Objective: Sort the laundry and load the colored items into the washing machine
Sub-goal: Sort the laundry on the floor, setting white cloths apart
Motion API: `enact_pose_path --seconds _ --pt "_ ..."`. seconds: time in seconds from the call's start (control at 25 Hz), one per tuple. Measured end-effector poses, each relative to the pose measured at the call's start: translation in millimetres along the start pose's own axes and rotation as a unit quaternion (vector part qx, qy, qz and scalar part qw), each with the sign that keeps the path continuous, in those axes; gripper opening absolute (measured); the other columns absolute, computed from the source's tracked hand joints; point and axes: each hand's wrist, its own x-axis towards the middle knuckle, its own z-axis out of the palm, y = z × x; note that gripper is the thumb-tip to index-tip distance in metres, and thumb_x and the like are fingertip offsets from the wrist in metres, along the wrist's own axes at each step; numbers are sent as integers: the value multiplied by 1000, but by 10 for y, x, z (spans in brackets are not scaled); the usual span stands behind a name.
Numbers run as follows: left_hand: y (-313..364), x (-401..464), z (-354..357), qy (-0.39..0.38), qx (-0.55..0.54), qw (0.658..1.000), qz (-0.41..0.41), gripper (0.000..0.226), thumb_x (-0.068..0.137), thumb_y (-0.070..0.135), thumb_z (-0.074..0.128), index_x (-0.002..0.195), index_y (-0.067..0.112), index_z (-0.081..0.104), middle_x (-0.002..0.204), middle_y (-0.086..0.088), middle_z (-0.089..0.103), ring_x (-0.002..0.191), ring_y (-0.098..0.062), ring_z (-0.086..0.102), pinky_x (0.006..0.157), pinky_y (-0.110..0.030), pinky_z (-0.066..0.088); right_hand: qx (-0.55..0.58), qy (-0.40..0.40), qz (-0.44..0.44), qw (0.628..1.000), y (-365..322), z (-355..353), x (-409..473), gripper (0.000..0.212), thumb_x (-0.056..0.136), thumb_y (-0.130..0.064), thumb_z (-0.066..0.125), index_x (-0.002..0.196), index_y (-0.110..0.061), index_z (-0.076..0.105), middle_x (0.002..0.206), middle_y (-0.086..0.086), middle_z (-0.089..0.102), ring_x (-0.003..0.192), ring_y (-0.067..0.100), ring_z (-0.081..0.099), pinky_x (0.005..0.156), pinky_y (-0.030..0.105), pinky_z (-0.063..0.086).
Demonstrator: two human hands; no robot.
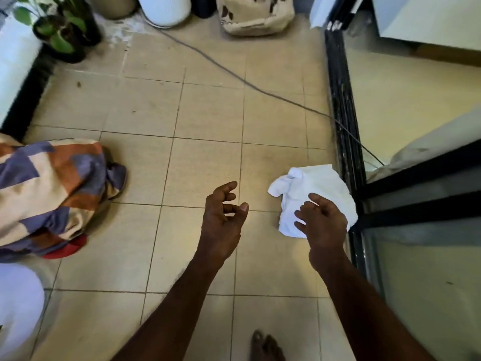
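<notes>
- Your right hand (pixel 324 222) hangs over the white cloth (pixel 312 188) at lower right of the frame, fingers spread and loose and holding nothing. Whether the fingertips brush the fabric or float just above it you cannot tell from this angle.
- Your left hand (pixel 221 217) sits at lower centre, fingers loosely curled around nothing, over bare tiled floor (pixel 208 113).
- The white cloth lies crumpled alone on the tiles, right against the black door frame (pixel 341 113). Judging by that, it reads as the start of a whites pile, kept well apart from the colours.
- The patterned colored fabric (pixel 52 194), in orange, purple and cream, is heaped at the left edge of the frame, with a red item (pixel 67 250) peeking out beneath it. This is the load meant for the machine, I judge.
- No washing machine is clearly in view; the white shape at lower left is too cropped to name.
- The widest open room is the stretch of tiles between the two piles, straight ahead of both hands.
- Mind the edges: the door frame and its glass panel crowd your right hand, so draw back toward centre, not rightward.
- A grey cable (pixel 234 74) runs diagonally across the upper floor to the door frame, and a potted plant (pixel 62 29) stands upper left. Your bare foot (pixel 265 346) is at bottom centre.
</notes>
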Motion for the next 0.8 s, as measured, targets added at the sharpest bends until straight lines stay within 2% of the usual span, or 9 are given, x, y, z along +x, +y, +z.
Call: enact_pose_path --seconds 0.08,0.16,0.36,0.52,0.72,0.8 --pt "2 -20 128 -5 13 1000 1 49 95 11 66 139 26 52 128 -5 54 81 13 58 67 -23 46 4 11 6 1000 29 -191 61 26 92 -2 65 117 -10 67 103 15 70 83 26 70 65 34 57" --pt "12 -22 234 -11 31 999 6 49 95 11 66 139 26 51 129 -5 53 82 14 58 65 -20 46 4 20 9 1000 53 -349 111 26 91 -2 66 116 -10 67 107 18 70 85 28 70 66 34 57" --pt "69 25 359 -5 40 999 14 49 94 11 66 137 29 51 128 -4 53 84 13 59 70 -26 49 -6 15 20 1000 22 -487 228 26 90 -3 69 115 -11 68 113 20 70 95 35 72 72 38 59" --pt "76 54 387 4 42 999 15 49 94 10 66 138 25 52 126 -4 54 83 13 59 70 -24 49 -16 -2 19 1000 -30 -435 299 28 91 -2 70 118 -8 66 114 20 70 100 38 71 73 38 59" --pt "81 78 357 11 50 999 14 48 94 7 66 138 23 53 127 -6 54 91 0 60 72 -28 50 -53 -19 14 998 -88 -388 361 31 91 -1 68 120 -10 65 115 21 69 105 41 69 81 47 58" --pt "99 88 307 21 65 997 29 47 93 7 67 135 24 56 128 -4 53 101 -3 59 78 -27 53 -106 -28 -11 994 -130 -331 358 34 90 -3 68 123 -12 63 117 19 69 110 38 67 92 54 57"
